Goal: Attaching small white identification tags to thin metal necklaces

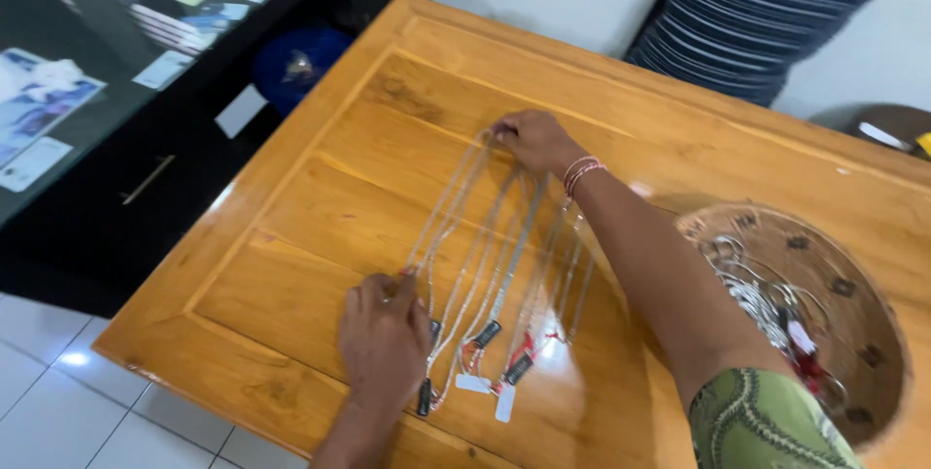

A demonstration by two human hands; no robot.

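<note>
Two hands pinning silver chains; count unclear.

Home: wooden table, striped cushion, tiled floor.

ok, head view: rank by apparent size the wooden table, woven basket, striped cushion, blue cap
1. wooden table
2. woven basket, cut off by the frame edge
3. striped cushion, farther off and partly out of frame, so close to the basket
4. blue cap, partly hidden
</note>
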